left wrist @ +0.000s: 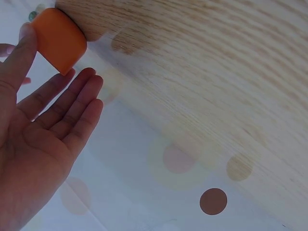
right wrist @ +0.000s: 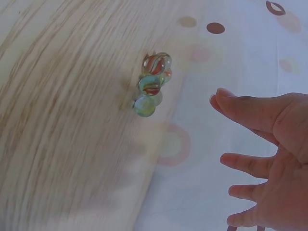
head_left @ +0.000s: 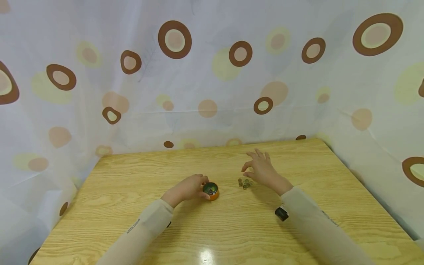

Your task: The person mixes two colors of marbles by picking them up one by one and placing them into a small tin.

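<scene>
A small orange bowl [head_left: 214, 196], dark green inside, stands on the wooden table with glass marbles [head_left: 211, 190] in it. My left hand [head_left: 189, 188] grips its left rim between thumb and index finger; the other fingers spread loosely below in the left wrist view, where the bowl's orange side [left wrist: 60, 41] shows. To the right, several clear glass marbles [head_left: 245, 184] with coloured swirls lie clustered on the wood. Just beyond them hovers my right hand [head_left: 262, 170], thumb and index tips close together, other fingers extended. Nothing shows between its fingers. In the right wrist view the marbles [right wrist: 150, 85] stand apart from that hand [right wrist: 269, 163].
A pale wooden table [head_left: 149, 165] carries everything. White cloth [head_left: 205, 81] printed with brown and yellow rings hangs behind it and at both sides. A dark wrist device [head_left: 282, 213] sits under the right sleeve.
</scene>
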{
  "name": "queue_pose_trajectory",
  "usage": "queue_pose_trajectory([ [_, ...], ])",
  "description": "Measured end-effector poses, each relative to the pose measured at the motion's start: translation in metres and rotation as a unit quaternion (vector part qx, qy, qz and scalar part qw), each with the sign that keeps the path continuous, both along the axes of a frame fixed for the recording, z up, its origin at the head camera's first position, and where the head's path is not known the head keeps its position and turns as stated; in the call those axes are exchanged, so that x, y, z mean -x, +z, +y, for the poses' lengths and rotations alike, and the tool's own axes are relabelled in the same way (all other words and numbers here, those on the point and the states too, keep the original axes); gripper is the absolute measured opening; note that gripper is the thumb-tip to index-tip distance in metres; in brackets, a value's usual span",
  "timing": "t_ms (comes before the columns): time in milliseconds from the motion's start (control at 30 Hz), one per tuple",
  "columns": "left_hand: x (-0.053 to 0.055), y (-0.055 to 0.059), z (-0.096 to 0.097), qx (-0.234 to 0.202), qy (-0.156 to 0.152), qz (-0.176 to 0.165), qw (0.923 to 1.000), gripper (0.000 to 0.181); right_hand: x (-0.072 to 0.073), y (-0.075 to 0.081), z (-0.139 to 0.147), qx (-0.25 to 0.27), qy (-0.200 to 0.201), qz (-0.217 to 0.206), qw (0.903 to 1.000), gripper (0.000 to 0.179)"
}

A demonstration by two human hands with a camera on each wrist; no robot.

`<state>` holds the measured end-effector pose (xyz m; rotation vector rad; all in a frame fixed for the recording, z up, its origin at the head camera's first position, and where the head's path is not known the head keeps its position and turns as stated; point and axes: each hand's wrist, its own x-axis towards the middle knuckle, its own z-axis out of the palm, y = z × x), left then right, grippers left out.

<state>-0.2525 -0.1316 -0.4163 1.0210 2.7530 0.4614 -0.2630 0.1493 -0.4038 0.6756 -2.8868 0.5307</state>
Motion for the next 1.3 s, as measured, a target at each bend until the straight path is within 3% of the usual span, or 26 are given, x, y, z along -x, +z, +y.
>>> queue_pose_trajectory([
  [167,0.001,-0.001,-0.001,0.001,-0.001,0.001,1.0000,0.047,0.002,-0.003,0.005,-0.012,-0.002,-0.003,0.9999,0.009],
  [600,0.005,-0.001,0.002,-0.002,0.001,-0.003,1.0000,0.046,0.007,-0.005,0.015,-0.030,-0.005,-0.083,0.9961,0.010],
  [900,0.013,0.004,0.005,-0.005,0.005,-0.016,0.9998,0.047,0.020,-0.006,0.019,-0.039,0.002,-0.100,0.9942,0.004],
  [1300,0.008,0.003,0.004,-0.006,0.007,-0.009,0.9999,0.047,0.015,-0.011,0.018,-0.038,-0.005,-0.094,0.9948,0.003],
])
